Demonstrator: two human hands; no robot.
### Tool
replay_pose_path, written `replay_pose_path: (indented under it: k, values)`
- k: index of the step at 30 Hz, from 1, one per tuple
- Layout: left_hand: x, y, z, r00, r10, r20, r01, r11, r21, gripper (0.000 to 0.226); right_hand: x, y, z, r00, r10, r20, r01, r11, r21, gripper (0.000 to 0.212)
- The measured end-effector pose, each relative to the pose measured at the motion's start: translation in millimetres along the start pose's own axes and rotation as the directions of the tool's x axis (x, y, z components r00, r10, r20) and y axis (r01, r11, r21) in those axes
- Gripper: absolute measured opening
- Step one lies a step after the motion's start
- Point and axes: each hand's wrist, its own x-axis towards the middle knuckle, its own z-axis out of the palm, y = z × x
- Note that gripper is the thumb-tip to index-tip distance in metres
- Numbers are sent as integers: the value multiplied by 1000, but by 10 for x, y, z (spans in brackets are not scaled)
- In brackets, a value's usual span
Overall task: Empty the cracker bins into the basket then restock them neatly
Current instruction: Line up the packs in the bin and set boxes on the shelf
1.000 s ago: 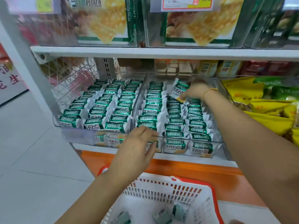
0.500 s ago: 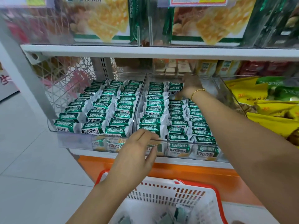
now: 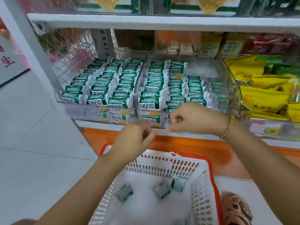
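Both bins are sitting side by side under the upper shelf [image 3: 162, 21], sharing a clear divider [image 3: 138, 88]. The left bin [image 3: 97, 103] is carrying green cracker packets [image 3: 100, 82] in three rows that are running from front lip to back wall, filling it edge to edge. The right bin [image 3: 233, 88] is carrying three rows as well, but the rightmost row is stopping short. A bare patch [image 3: 204, 70] is lying open at the back right corner, against the curved side wall.

We are holding the left grip [image 3: 134, 137] just below the front lip, under the divider, with fingers curled inward. Blur is keeping us from telling whether it has hold of anything. We are holding the right grip [image 3: 194, 119] against the front lip of the right bin, fingers curled into a loose fist. We cannot tell whether a packet is inside it. The two grips are sitting near each other, not touching.

The basket [image 3: 209, 172] is standing directly beneath our arms, its far rim lying near the orange base strip [image 3: 194, 148]. Three loose packets [image 3: 162, 190] are lying well apart on its bottom, leaving most of it bare. Yellow bags [image 3: 263, 95] are crowding the outer side of the right bin's wall. The upper shelf is overhanging both bins, leaving an open gap above the rows.
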Motion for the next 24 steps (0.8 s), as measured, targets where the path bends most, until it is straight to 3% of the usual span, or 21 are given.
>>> replay_pose_path:
  k: [3,8,12,15,20,24]
  values:
    - [-208,-218,287,979,-65,195,43,993,113,32,-237,-92,442,997,-61,48,67,988,-140,34]
    - [-685,-770,776,852,-309,421,233,946,224,34,-271,-155,1328,941,-84,329,86,996,7,21]
    - [-1143,-1252,1107,657,-592,467,508,805,306,11,-218,73,2328,877,22,479,-35,999,19,28]
    - [-1508,-1515,1404,551,-729,407,679,675,290,20,-279,217,2919,855,82,511,-117,992,36,48]
    - [-1861,-1722,1863,505,-785,360,749,605,270,39,-284,293,3422,847,116,518,-158,987,36,67]
    - [-1894,-1892,2187,576,-773,267,764,625,159,51,-163,330,3699,900,106,424,-92,994,-53,68]
